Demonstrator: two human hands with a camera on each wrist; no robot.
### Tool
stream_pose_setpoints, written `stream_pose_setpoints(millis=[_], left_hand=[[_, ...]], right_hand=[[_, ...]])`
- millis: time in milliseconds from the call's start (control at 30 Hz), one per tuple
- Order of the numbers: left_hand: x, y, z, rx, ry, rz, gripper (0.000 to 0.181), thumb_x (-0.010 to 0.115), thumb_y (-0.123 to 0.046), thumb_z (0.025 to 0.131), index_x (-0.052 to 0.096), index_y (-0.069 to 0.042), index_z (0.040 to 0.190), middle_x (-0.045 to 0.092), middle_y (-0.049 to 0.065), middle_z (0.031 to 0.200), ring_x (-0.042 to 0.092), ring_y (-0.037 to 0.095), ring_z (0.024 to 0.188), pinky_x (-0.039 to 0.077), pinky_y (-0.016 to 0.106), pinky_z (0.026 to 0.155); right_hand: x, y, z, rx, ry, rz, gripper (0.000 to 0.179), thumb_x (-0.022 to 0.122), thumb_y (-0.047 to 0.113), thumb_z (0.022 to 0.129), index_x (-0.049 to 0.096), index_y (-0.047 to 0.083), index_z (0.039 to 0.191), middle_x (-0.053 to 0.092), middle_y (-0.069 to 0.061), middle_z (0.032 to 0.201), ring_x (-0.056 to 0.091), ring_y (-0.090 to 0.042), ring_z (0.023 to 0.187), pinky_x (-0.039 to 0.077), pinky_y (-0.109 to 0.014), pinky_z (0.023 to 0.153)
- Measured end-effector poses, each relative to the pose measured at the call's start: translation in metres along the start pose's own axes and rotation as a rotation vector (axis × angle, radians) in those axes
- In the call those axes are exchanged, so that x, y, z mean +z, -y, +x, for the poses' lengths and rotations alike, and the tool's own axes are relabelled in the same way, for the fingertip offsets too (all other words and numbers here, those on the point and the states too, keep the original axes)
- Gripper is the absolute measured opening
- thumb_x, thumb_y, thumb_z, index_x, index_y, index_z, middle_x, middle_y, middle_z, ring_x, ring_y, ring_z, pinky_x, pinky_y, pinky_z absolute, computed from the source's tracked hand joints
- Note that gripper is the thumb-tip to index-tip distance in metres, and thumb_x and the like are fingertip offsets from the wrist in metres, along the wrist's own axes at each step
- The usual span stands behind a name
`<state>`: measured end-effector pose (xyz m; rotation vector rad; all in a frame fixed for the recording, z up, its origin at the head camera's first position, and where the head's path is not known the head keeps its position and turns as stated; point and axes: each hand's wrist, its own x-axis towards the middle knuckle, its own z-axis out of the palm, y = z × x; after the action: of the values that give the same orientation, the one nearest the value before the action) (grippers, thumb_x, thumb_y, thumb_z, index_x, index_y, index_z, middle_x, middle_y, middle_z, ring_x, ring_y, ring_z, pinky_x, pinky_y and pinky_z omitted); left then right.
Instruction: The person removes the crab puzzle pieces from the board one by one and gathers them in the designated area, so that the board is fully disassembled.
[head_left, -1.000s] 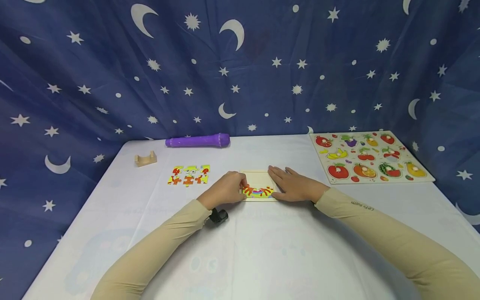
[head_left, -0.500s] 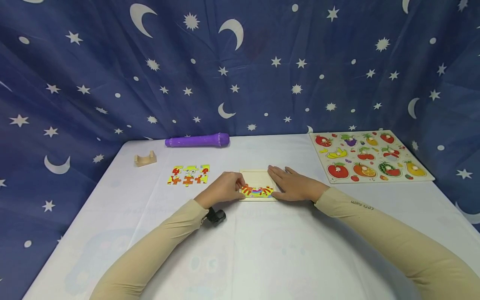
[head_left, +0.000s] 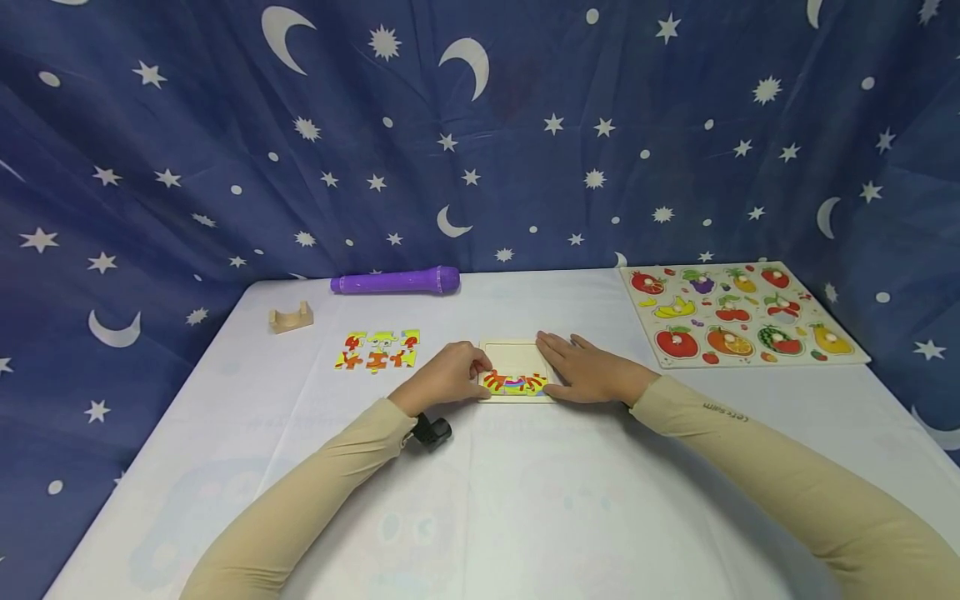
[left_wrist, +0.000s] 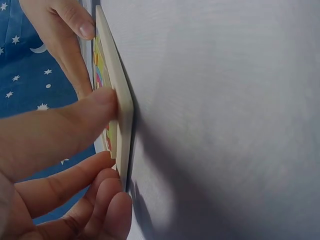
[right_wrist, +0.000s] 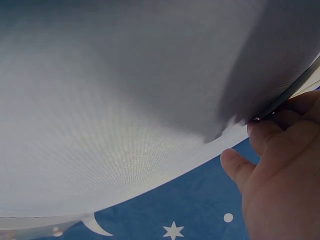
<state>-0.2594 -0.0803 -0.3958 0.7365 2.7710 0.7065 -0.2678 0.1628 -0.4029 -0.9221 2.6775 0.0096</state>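
A small wooden puzzle tray (head_left: 516, 357) lies between the two hands, with a row of bright jigsaw pieces (head_left: 517, 384) along its near side. My left hand (head_left: 447, 379) pinches the puzzle piece (left_wrist: 111, 140) at the row's left end. In the left wrist view its thumb (left_wrist: 95, 110) presses at the near rim while the index fingertip is at the piece's corner. My right hand (head_left: 592, 371) rests with extended fingers along the tray's right side, the thumb by the near corner. Left of the tray, several more jigsaw pieces (head_left: 378, 350) lie in two rows.
A purple toy microphone (head_left: 395, 281) lies at the back, near a small wooden cradle (head_left: 292, 317). At the back right is a fruit peg puzzle board (head_left: 738, 317). A blue starry curtain (head_left: 525, 150) hangs behind the white-covered table (head_left: 525, 500).
The left hand and the puzzle piece at its fingertips have shifted slightly left, toward the tray's left side. The right hand has stayed in place.
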Motion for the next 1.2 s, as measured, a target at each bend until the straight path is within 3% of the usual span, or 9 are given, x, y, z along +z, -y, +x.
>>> stream_pose_setpoints(millis=[433, 967, 1200], left_hand=[[0.001, 0.003, -0.003, 0.005, -0.023, -0.021, 0.026, 0.081, -0.016, 0.072, 0.072, -0.003, 0.092, 0.062, 0.003, 0.079, 0.049, 0.011, 0.071, 0.042, 0.021, 0.066], [-0.003, 0.009, -0.015, 0.003, -0.077, -0.165, 0.024, 0.079, -0.014, 0.074, 0.07, -0.003, 0.094, 0.068, 0.003, 0.08, 0.059, 0.007, 0.071, 0.049, 0.019, 0.068], [-0.008, 0.022, -0.024, 0.009, -0.11, -0.262, 0.025, 0.08, -0.013, 0.073, 0.071, -0.003, 0.094, 0.07, 0.005, 0.081, 0.061, 0.006, 0.07, 0.05, 0.019, 0.068]], right_hand=[[0.001, 0.0, -0.001, -0.006, -0.017, 0.004, 0.079, 0.04, 0.049, 0.094, 0.011, 0.002, 0.15, 0.009, -0.012, 0.159, 0.01, -0.026, 0.147, 0.012, -0.051, 0.117], [0.002, -0.001, 0.0, 0.0, -0.013, 0.004, 0.08, 0.041, 0.051, 0.094, 0.009, 0.003, 0.15, 0.009, -0.011, 0.159, 0.01, -0.025, 0.147, 0.012, -0.05, 0.117], [0.0, 0.001, -0.002, 0.002, -0.012, 0.008, 0.079, 0.041, 0.05, 0.094, 0.01, 0.003, 0.15, 0.009, -0.011, 0.159, 0.01, -0.025, 0.147, 0.012, -0.05, 0.117]])
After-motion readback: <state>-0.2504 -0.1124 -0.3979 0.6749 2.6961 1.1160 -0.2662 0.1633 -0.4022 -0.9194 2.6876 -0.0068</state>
